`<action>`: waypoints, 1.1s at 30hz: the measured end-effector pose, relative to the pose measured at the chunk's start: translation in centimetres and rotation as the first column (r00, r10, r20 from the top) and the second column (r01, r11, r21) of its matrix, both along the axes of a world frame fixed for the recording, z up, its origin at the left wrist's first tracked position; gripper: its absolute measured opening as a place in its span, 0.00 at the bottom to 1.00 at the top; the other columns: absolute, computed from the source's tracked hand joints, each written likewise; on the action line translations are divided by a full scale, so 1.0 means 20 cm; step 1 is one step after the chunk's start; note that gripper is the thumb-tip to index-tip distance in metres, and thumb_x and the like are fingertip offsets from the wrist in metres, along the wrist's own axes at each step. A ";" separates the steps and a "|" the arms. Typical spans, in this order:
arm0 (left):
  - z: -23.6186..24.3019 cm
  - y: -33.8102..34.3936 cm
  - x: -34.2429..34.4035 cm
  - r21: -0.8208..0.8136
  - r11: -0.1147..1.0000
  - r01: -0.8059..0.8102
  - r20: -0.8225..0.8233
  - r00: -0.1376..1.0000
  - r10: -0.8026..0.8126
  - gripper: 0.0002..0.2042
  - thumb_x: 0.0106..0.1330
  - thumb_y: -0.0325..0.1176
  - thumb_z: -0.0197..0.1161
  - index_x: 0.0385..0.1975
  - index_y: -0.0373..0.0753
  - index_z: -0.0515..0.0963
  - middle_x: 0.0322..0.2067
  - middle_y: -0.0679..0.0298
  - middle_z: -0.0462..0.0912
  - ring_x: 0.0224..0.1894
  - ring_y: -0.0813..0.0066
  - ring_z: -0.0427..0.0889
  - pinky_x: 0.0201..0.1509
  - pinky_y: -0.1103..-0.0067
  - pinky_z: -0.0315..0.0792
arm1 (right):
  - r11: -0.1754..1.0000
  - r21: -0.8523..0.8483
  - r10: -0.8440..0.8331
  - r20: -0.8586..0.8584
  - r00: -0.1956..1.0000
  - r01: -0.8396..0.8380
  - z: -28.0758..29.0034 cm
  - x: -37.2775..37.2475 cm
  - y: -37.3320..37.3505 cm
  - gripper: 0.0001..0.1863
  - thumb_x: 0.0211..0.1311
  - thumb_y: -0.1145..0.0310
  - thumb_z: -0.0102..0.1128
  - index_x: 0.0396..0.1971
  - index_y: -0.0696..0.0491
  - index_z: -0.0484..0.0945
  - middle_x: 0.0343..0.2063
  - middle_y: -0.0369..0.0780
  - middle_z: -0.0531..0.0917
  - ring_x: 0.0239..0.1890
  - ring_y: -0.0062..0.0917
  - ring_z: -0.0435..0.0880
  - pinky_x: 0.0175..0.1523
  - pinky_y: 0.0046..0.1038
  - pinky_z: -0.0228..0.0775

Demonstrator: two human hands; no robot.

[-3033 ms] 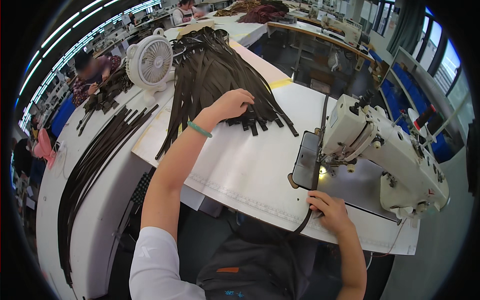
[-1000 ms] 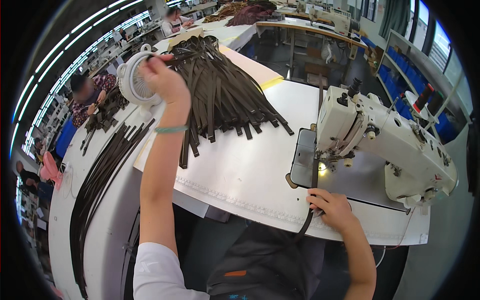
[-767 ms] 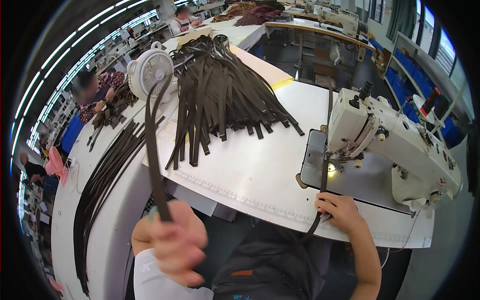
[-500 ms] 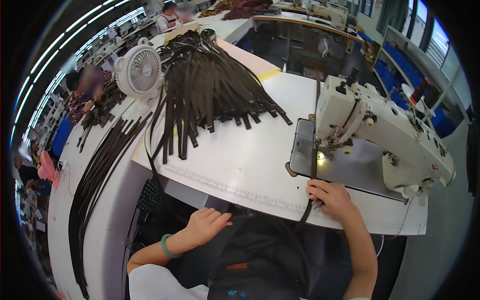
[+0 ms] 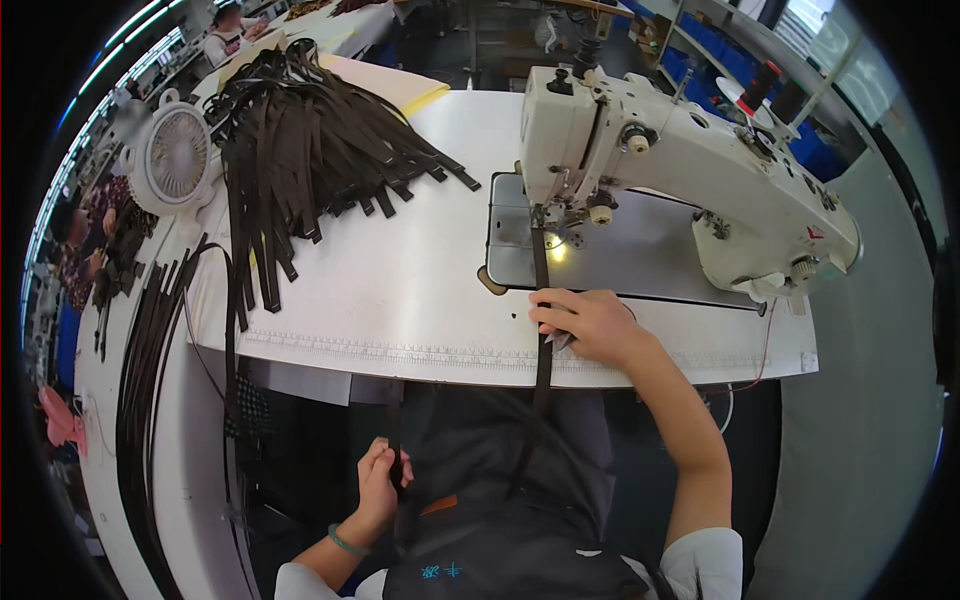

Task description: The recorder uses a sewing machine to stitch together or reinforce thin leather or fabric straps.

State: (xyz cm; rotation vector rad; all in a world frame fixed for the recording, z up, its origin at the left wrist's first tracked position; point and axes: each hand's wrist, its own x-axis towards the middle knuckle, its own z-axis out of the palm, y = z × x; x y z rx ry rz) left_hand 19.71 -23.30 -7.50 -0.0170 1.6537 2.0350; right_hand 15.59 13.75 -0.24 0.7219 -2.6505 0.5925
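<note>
Two hands (image 5: 378,487) on dark strapping (image 5: 542,375), right hand (image 5: 592,326) near sewing machine (image 5: 690,160).

In this sewing workshop, a sewing machine (image 5: 690,155) is standing before me, dark straps (image 5: 300,140) are lying heaped and co-workers (image 5: 216,47) are occupying tables (image 5: 345,37) beyond.

Apron (image 5: 500,530) bears blue characters (image 5: 453,571), sewing machine (image 5: 690,160) a red emblem (image 5: 813,234), table (image 5: 400,270) a ruler (image 5: 400,353)

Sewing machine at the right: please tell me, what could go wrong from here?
The right hand rests on a dark strap close to the sewing machine, and might slip under its head. That strap's lower part runs over the edge of the table and could pull crooked. Another looped strap hangs at the left and might snag.
</note>
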 end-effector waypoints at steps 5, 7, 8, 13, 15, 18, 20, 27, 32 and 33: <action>0.37 0.14 -0.18 -0.003 0.973 0.230 -0.180 0.957 -0.227 0.11 0.68 0.26 0.43 0.44 0.33 0.71 0.28 0.61 0.76 0.22 0.81 0.73 0.26 0.87 0.66 | 0.997 0.027 -0.072 0.016 0.997 0.071 0.00 0.03 0.01 0.21 0.33 0.82 0.62 0.34 0.49 0.77 0.41 0.31 0.78 0.29 0.27 0.80 0.31 0.26 0.71; 0.43 0.21 -0.20 0.175 0.976 0.130 -0.252 0.964 -0.083 0.11 0.67 0.24 0.44 0.46 0.33 0.71 0.32 0.60 0.76 0.21 0.80 0.74 0.25 0.87 0.66 | 0.997 0.038 -0.074 0.027 0.997 0.073 -0.02 0.04 0.01 0.21 0.33 0.82 0.61 0.34 0.48 0.77 0.42 0.30 0.78 0.31 0.26 0.80 0.32 0.27 0.72; 0.43 0.21 -0.21 0.240 0.962 0.132 -0.259 0.964 -0.068 0.12 0.65 0.22 0.45 0.45 0.34 0.73 0.35 0.60 0.75 0.24 0.79 0.75 0.28 0.87 0.68 | 0.993 0.051 -0.110 0.037 0.993 0.108 -0.01 0.03 0.01 0.20 0.34 0.81 0.60 0.33 0.48 0.78 0.43 0.29 0.78 0.32 0.26 0.80 0.34 0.28 0.72; 0.47 0.10 -0.34 -0.228 0.901 0.368 -0.687 0.595 -0.417 0.17 0.50 0.11 0.49 0.36 0.32 0.80 0.33 0.57 0.78 0.36 0.66 0.79 0.40 0.79 0.72 | 0.994 0.056 -0.095 0.066 0.993 0.091 0.00 0.02 0.00 0.22 0.34 0.80 0.61 0.36 0.47 0.77 0.44 0.30 0.77 0.32 0.27 0.80 0.34 0.28 0.72; 0.49 0.12 -0.38 -0.192 0.923 0.332 -0.839 0.433 -0.330 0.16 0.46 0.10 0.55 0.34 0.32 0.80 0.34 0.57 0.80 0.39 0.64 0.79 0.41 0.79 0.72 | 0.992 0.082 -0.103 0.030 0.994 0.100 -0.01 0.02 0.00 0.22 0.34 0.80 0.61 0.36 0.46 0.76 0.45 0.30 0.77 0.31 0.27 0.80 0.33 0.27 0.72; 0.56 0.13 -0.44 -0.213 0.959 0.186 -0.932 0.256 -0.256 0.14 0.42 0.21 0.69 0.32 0.39 0.82 0.35 0.61 0.80 0.38 0.67 0.76 0.39 0.78 0.69 | 0.998 0.038 -0.055 0.021 0.998 0.054 -0.02 0.01 0.01 0.22 0.35 0.80 0.62 0.36 0.46 0.76 0.45 0.31 0.77 0.31 0.28 0.80 0.32 0.28 0.71; 0.58 0.14 -0.50 -0.168 0.979 0.114 -0.959 0.212 -0.189 0.13 0.42 0.30 0.72 0.31 0.41 0.82 0.38 0.63 0.75 0.38 0.69 0.71 0.38 0.79 0.66 | 0.997 0.046 -0.064 0.024 0.998 0.063 -0.02 0.01 0.01 0.21 0.35 0.79 0.62 0.36 0.46 0.76 0.44 0.31 0.77 0.31 0.29 0.80 0.32 0.28 0.71; 0.74 0.32 -0.63 -0.179 0.965 0.189 -0.983 0.006 -0.184 0.10 0.53 0.23 0.58 0.35 0.32 0.79 0.47 0.48 0.74 0.36 0.66 0.77 0.37 0.77 0.71 | 0.996 0.067 -0.053 0.020 0.998 0.052 -0.02 0.01 0.02 0.21 0.37 0.77 0.62 0.38 0.45 0.75 0.45 0.31 0.77 0.31 0.30 0.79 0.32 0.29 0.71; 0.77 0.61 -0.80 -0.351 0.809 0.472 -0.931 -0.087 -0.353 0.15 0.47 0.15 0.55 0.36 0.29 0.76 0.43 0.54 0.77 0.31 0.65 0.78 0.34 0.78 0.73 | 0.996 0.079 -0.053 0.015 0.998 0.051 -0.02 0.01 0.03 0.21 0.37 0.76 0.63 0.38 0.45 0.75 0.45 0.30 0.77 0.30 0.29 0.79 0.32 0.29 0.71; 0.71 0.67 -0.84 -0.360 0.804 0.473 -0.920 -0.038 -0.389 0.15 0.46 0.15 0.55 0.36 0.30 0.77 0.41 0.56 0.77 0.33 0.64 0.77 0.34 0.77 0.72 | 0.996 0.076 -0.045 0.018 0.999 0.044 -0.02 0.01 0.02 0.21 0.37 0.76 0.63 0.38 0.45 0.75 0.45 0.30 0.77 0.30 0.29 0.79 0.32 0.29 0.71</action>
